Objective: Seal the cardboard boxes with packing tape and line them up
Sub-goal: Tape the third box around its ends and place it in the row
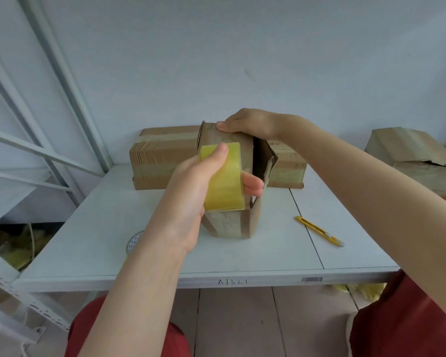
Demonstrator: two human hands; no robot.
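The left hand grips a roll of tape, held close over the box on the table. Just right of it a flap gapes, the inside dark. Beyond, the right hand clasps the box's far top edge.

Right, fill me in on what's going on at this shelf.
A person is taping a small cardboard box on the white shelf. The left hand grips a yellow tape roll over the box's near face, where tape already runs down; the right hand holds its far top edge. A flap on the box's right side is open. A yellow utility knife lies to the right, and a bundle of flat cardboard sits behind.
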